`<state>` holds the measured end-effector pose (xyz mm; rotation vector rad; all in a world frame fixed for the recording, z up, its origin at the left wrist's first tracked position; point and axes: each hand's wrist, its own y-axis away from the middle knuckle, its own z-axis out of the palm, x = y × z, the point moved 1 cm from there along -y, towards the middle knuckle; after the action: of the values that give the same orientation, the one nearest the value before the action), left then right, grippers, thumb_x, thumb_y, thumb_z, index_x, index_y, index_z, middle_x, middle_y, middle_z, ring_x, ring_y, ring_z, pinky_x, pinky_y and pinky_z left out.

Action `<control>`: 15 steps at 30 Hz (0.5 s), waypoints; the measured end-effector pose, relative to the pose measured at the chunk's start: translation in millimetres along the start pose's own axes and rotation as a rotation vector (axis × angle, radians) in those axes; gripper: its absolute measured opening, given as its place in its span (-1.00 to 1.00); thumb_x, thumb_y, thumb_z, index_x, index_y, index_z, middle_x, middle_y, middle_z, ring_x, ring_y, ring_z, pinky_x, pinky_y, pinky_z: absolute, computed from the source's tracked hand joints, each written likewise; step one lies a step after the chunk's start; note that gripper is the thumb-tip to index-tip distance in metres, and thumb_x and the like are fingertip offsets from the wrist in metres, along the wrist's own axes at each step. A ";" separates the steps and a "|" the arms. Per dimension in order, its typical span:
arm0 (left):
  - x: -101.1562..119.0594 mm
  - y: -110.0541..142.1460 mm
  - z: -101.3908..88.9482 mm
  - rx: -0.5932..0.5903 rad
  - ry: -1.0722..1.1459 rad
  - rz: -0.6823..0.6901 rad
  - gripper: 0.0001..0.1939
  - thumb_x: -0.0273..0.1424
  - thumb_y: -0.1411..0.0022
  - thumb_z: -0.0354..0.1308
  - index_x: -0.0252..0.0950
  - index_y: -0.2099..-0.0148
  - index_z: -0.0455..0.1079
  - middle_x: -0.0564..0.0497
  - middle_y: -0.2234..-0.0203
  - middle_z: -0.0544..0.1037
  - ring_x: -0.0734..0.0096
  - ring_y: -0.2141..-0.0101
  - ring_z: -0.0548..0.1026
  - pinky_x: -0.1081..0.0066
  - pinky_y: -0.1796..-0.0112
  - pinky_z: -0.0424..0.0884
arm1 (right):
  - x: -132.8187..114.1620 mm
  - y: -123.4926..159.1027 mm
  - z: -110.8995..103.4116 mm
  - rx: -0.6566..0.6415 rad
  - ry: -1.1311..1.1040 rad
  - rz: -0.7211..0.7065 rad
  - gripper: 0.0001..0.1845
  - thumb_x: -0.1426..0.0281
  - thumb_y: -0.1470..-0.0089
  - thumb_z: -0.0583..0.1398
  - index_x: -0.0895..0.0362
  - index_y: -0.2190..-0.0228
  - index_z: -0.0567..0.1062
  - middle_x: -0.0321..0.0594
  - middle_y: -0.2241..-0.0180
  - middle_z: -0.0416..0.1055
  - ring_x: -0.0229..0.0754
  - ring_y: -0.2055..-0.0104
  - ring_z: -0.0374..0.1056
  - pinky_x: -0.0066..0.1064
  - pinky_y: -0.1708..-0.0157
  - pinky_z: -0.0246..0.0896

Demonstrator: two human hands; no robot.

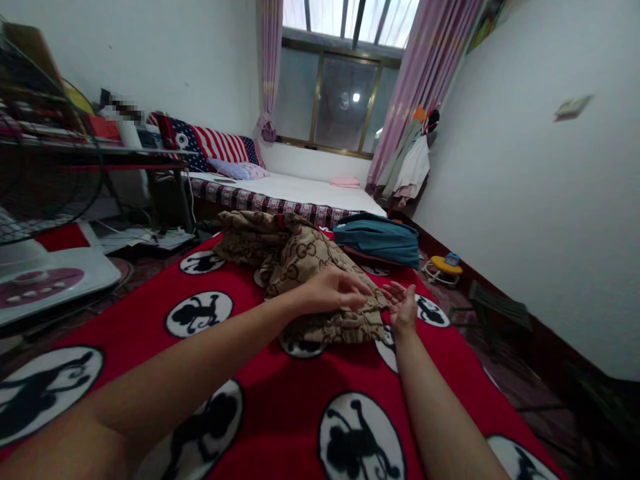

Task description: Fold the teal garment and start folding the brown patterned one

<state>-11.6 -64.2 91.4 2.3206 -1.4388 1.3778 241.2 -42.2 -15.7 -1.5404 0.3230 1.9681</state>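
Note:
A brown patterned garment [307, 257] lies rumpled on a red blanket [280, 407] printed with black monkey figures in white circles. My left hand [333, 291] is over the garment's near part, its fingers apart and nothing held in them. Beside the garment's right edge is my right hand [400, 305], palm turned up and fingers spread; whether its fingertips touch the cloth I cannot tell. Beyond my hands, a folded teal garment [377, 239] rests at the blanket's far right.
A bed [300, 191] stands beneath the window. On the left are a fan [45, 133] and a cluttered desk [145, 155]. To the right, a yellow round stool [445, 265] and a dark folding stool [500, 307] stand on the floor. Clothes [413, 167] hang near the curtain.

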 end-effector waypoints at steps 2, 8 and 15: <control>-11.0 -5.0 -28.9 0.425 -0.155 -0.044 -0.69 -0.28 -0.28 0.04 -0.28 0.04 0.50 -0.08 0.20 0.60 0.30 0.18 0.55 0.35 0.14 0.46 | 2.0 -0.5 1.7 -0.025 0.020 0.009 -0.25 -0.31 0.14 0.01 0.12 0.39 0.45 -0.12 0.44 0.54 -0.11 0.37 0.49 -0.34 0.40 0.32; -87.9 8.0 -33.3 0.734 -0.771 -0.468 -0.19 -0.17 -0.08 0.25 -0.33 -0.31 0.13 -0.31 -0.20 0.24 -0.12 -0.19 0.21 0.08 -0.11 0.26 | 5.6 0.4 11.9 -0.160 0.144 0.006 -0.23 -0.32 0.17 0.08 0.15 0.42 0.54 -0.09 0.38 0.57 -0.04 0.31 0.49 -0.30 0.36 0.33; -106.9 10.3 11.4 0.503 -0.892 -0.495 -0.32 -0.32 -0.16 0.14 -0.37 -0.31 0.13 -0.36 -0.12 0.30 -0.10 -0.08 0.34 0.13 -0.07 0.28 | -3.2 7.1 16.5 -0.156 0.202 -0.082 -0.37 -0.17 0.14 0.19 0.16 0.39 0.55 -0.10 0.38 0.57 -0.02 0.28 0.48 -0.21 0.24 0.33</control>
<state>-28.3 -3.2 3.8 3.5402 -0.4803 0.6013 224.3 -39.9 -9.1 -1.8281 0.1885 1.8136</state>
